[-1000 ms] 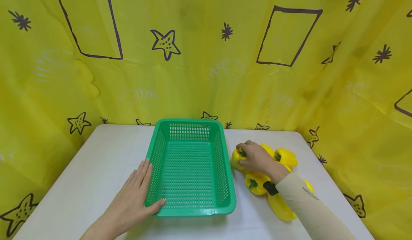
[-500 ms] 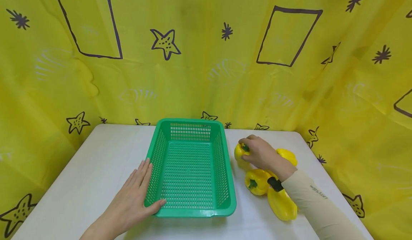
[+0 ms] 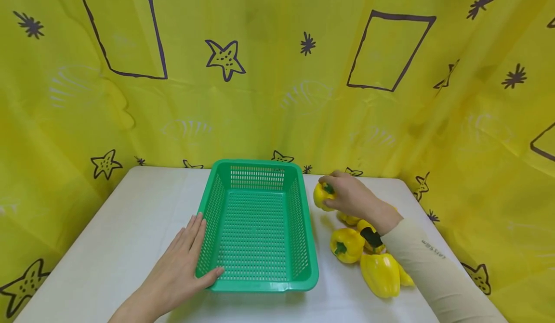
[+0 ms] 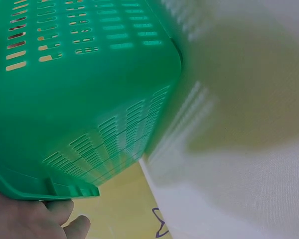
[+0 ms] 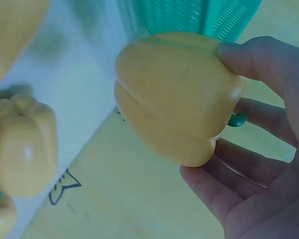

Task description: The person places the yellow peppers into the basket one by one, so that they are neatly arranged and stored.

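My right hand (image 3: 353, 195) grips a yellow bell pepper (image 3: 323, 198) near its green stem, to the right of the green plastic basket (image 3: 257, 287). The right wrist view shows the bell pepper (image 5: 164, 94) raised off the table, thumb on one side and fingers on the other. My left hand (image 3: 178, 267) rests on the basket's near left corner, fingers straight along the left rim and thumb over the front rim. From the left wrist, the hand (image 4: 30, 219) touches the rim of the tilted-looking basket (image 4: 84, 99). Only perforated floor shows inside the basket.
More yellow bell peppers lie on the white table right of the basket, including one with its stem facing forward (image 3: 347, 246) and a longer one (image 3: 380, 276). My right forearm hides part of the group. A yellow patterned curtain (image 3: 277, 111) hangs behind the table.
My right hand has lifted the bell pepper up and away from the others, moving slightly toward the back. The left hand and basket have stayed in place.
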`<state>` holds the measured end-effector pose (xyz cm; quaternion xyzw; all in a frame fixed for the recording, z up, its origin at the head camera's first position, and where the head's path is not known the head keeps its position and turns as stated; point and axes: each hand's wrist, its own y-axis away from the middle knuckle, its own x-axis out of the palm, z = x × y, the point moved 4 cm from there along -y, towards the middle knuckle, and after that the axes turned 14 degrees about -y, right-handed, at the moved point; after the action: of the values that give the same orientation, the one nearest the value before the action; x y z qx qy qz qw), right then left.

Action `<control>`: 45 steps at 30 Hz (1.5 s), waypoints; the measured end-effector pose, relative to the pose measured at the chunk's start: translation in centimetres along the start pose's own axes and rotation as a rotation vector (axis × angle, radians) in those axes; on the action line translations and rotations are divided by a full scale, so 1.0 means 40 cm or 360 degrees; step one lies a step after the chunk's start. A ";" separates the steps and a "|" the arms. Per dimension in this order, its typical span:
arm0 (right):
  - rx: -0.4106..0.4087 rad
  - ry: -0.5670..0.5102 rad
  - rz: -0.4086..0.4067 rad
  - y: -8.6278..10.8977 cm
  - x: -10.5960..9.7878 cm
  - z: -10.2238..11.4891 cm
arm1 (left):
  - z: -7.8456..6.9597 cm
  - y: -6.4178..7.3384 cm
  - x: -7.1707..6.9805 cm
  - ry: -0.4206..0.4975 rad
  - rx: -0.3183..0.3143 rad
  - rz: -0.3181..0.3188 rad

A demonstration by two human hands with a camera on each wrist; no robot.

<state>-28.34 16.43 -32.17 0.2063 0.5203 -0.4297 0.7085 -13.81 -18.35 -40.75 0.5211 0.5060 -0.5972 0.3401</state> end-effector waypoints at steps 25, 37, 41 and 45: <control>-0.0112 -0.0059 0.0031 -0.103 -0.015 0.107 | 0.000 -0.002 0.004 -0.0013 -0.0041 0.0075; -0.0164 -0.0066 0.0033 -0.166 0.030 0.143 | 0.001 0.002 0.003 -0.0017 -0.0026 0.0013; -0.0166 -0.0081 0.0053 -0.185 0.043 0.156 | 0.000 0.001 0.002 -0.0032 -0.0019 -0.0004; -0.0185 -0.0099 0.0063 -0.203 0.056 0.169 | -0.001 0.002 0.001 -0.0031 -0.0017 -0.0013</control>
<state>-31.03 6.13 -30.46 0.1615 0.5179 -0.3910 0.7435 -13.75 -18.31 -40.82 0.5113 0.5080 -0.6010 0.3455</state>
